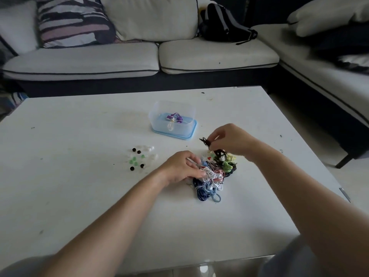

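Far left on the white surface (79, 196) lies a loose scatter of beads (139, 157) (black, green and clear ones, none touching the hands). Beyond them, toward the sofa (119, 62), stands a clear plastic box (172, 124) with a blue rim. A bit of purple cord lies inside it.

Next comes the left grip (179, 166), reaching in from the lower left. Its fingers are curled down onto the left edge of a tangle of cords (211, 180) and hold it against the surface. The tangle is a heap of white, blue, pink, green and dark strands, lying near the middle of the surface between the two hands.

Just above the heap's far right side is the right grip (229, 140), lifted off the surface. Its thumb and fingertips are pinched together on a black cord (204, 141). The cord's looped end sticks out to the left, and the rest trails down into the heap.

On the sofa behind it rests a black backpack (223, 23).
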The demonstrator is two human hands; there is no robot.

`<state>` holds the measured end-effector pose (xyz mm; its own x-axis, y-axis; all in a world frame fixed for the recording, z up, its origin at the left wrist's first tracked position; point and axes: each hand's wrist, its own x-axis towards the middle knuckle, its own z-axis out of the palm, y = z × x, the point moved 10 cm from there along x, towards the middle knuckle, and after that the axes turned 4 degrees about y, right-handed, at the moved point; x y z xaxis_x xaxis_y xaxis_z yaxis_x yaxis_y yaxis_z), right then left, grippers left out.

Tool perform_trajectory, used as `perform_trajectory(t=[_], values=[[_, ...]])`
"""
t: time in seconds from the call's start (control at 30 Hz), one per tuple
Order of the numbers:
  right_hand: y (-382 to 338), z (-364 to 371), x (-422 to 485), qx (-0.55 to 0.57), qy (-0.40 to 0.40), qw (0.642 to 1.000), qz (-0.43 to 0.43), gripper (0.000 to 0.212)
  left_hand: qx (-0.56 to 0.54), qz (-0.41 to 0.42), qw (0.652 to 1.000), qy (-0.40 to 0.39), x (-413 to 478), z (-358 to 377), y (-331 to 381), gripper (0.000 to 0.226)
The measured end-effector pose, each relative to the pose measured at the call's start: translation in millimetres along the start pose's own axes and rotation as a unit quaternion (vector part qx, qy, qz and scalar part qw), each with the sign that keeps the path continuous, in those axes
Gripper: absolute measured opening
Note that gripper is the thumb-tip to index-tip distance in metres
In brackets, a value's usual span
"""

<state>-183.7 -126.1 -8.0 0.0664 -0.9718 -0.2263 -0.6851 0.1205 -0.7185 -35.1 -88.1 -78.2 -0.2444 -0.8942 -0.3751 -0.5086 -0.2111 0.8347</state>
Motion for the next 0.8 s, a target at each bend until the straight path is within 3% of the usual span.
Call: perform_trajectory(t=[0.1,0.17,0.27,0.43,0.53,0.63,0.73,0.8], values=[[-14.7,6.2,-6.9,0.208,-0.059,0.976,0.009,0.014,-0.021,0.0,1.0,0.014,-6.2,-16.2,8.6,0.051],[-27.4,15.4,-11.1,0.301,-0.095,0.949,0.009,0.019,-0.097,0.008,0.995,0.017,-12.4,-27.6,17.3,0.054],[-41.1,25.9,-17.1,0.379,-0.116,0.918,0.022,0.024,-0.236,0.01,0.971,-0.024,-26.6,-31.6,30.2,0.044],[-51.6,26.5,-18.8,0.467,-0.088,0.879,0.026,0.029,-0.328,-0.049,0.939,-0.089,-54.0,-31.0,26.8,0.028],[-43.6,25.0,-17.2,0.453,-0.064,0.888,0.042,0.032,-0.409,-0.064,0.908,-0.058,-60.4,-44.3,18.9,0.024],[-34.3,34.2,-20.9,0.394,-0.089,0.912,0.063,0.03,-0.461,-0.07,0.884,-0.015,-60.2,-58.3,10.1,0.028],[-32.3,51.3,-29.4,0.256,-0.132,0.956,0.058,0.029,-0.45,-0.063,0.891,0.0,-58.1,-62.0,7.2,0.029],[-40.4,50.6,-29.8,0.12,-0.089,0.989,-0.003,0.024,-0.43,-0.056,0.901,0.003,-57.3,-61.6,8.3,0.027]])
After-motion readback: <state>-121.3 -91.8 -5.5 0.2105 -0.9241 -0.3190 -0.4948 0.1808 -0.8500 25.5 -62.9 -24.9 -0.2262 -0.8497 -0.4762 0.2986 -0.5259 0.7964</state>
